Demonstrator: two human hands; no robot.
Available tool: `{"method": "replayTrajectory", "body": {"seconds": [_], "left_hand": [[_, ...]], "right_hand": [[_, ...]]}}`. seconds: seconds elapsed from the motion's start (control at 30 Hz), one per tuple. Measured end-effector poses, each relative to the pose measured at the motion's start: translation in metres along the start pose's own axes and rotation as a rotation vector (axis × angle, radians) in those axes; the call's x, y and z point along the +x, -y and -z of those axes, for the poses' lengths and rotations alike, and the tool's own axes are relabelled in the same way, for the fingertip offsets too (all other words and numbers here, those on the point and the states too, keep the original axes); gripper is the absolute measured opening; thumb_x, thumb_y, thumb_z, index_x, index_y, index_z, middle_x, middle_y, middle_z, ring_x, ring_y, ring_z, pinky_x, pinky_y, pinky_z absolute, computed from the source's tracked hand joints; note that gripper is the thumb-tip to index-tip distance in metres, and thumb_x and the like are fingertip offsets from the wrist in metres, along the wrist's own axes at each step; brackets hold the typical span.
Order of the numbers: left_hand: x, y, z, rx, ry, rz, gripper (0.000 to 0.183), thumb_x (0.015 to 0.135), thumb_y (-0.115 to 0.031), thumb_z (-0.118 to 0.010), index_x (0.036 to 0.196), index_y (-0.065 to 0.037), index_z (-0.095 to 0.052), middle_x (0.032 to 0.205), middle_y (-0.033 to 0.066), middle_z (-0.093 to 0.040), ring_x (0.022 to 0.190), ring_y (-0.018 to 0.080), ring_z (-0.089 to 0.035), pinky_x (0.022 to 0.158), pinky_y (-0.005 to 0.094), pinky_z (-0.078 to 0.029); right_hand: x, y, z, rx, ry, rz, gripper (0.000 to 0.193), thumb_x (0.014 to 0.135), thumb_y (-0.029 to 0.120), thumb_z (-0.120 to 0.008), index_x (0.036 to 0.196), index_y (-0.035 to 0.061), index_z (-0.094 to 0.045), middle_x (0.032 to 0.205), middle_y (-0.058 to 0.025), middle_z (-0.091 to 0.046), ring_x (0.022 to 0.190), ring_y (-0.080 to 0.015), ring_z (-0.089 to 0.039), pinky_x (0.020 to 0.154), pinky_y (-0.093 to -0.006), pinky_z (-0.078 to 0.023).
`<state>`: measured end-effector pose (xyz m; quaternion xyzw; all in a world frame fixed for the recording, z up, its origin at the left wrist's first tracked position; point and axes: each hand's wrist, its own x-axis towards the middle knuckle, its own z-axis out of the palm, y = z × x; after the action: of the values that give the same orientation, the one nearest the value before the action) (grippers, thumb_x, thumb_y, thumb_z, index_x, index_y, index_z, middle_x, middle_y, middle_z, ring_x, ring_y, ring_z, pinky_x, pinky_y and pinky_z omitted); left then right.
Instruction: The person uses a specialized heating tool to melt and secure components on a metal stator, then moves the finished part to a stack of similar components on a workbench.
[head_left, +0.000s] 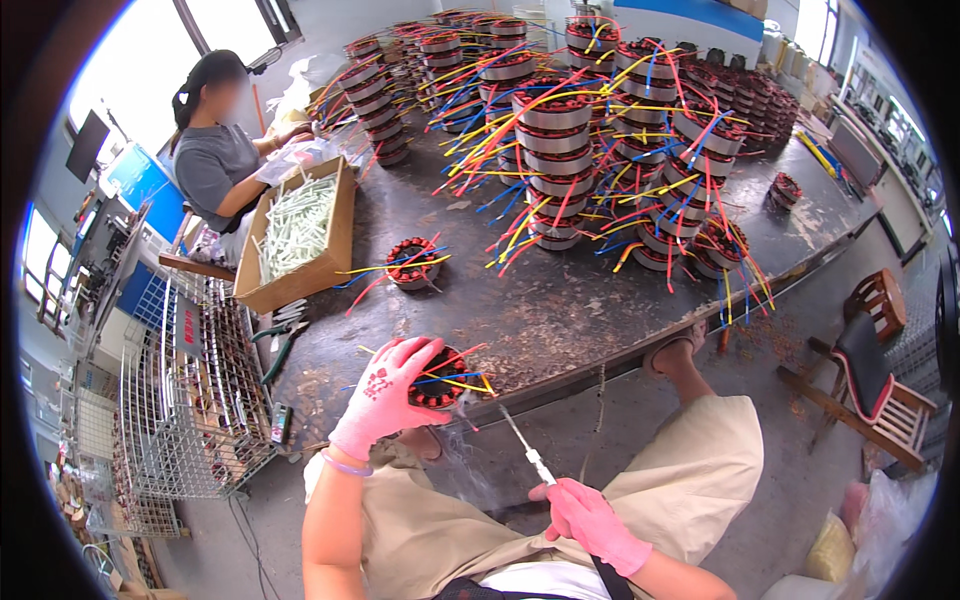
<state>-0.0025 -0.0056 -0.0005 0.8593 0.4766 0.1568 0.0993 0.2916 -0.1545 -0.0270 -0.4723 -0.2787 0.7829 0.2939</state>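
Note:
My left hand [385, 392], in a pink glove, is closed around a motor stator [432, 393] with red windings at the table's near edge. Red, yellow and blue wires stick out of it toward the right. In my pink-gloved right hand [592, 522] is a soldering iron [537, 464] with a white section and a thin metal rod. Its tip points up and left, a little apart from the wire ends. Thin smoke drifts below the stator. Another wired stator [412, 263] lies farther back on the table.
Tall stacks of wired stators [555, 150] cover the back of the dark worn table [530, 315]. A cardboard box [345, 215] of white tubes stands at left, near green-handled pliers [280, 355]. A co-worker [220, 150] sits beyond it. Wire baskets [150, 400] stand left, a chair [862, 365] right.

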Motion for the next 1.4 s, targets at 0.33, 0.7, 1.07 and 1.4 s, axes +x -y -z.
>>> {"method": "replayTrajectory", "body": {"seconds": [0.33,0.7,1.07,1.4], "left_hand": [[0.0015,-0.0019,-0.0003,-0.021,-0.003,0.016,0.094,0.054,-0.032,-0.09,0.137,-0.007,-0.052,0.133,0.016,-0.054,0.123,0.0379,-0.051,0.109,0.0481,-0.038],[0.0005,-0.0028,-0.0021,-0.015,0.018,0.055,0.095,0.054,-0.033,-0.091,0.137,-0.007,-0.052,0.134,0.0159,-0.053,0.125,0.0393,-0.049,0.111,0.0486,-0.036],[-0.0011,-0.0026,-0.0032,0.021,-0.001,0.05,0.1,0.05,-0.03,-0.091,0.139,-0.008,-0.05,0.134,0.0172,-0.053,0.125,0.0381,-0.049,0.108,0.0472,-0.039],[-0.0001,-0.0044,-0.0031,-0.003,-0.004,0.063,0.094,0.054,-0.033,-0.09,0.136,-0.007,-0.052,0.132,0.0171,-0.054,0.124,0.0397,-0.049,0.109,0.0496,-0.037]], "right_hand": [[0.0012,-0.0023,0.0044,-0.028,0.004,0.03,0.035,0.105,0.027,-0.046,0.117,-0.0023,-0.061,0.061,0.0003,-0.044,0.056,-0.0083,-0.046,0.06,-0.028,-0.051],[0.0015,0.0014,0.0024,-0.023,0.009,0.044,0.035,0.105,0.025,-0.045,0.115,-0.0028,-0.062,0.061,-0.0003,-0.044,0.055,-0.0084,-0.046,0.06,-0.0281,-0.051],[0.0028,-0.0007,0.0026,-0.053,0.011,0.04,0.035,0.105,0.026,-0.046,0.116,-0.0026,-0.061,0.06,0.0002,-0.043,0.055,-0.0081,-0.045,0.06,-0.028,-0.051],[0.0027,-0.0046,0.0044,0.02,0.007,0.03,0.034,0.105,0.025,-0.046,0.117,-0.0028,-0.061,0.06,0.0001,-0.044,0.055,-0.0087,-0.045,0.061,-0.0284,-0.05]]}}
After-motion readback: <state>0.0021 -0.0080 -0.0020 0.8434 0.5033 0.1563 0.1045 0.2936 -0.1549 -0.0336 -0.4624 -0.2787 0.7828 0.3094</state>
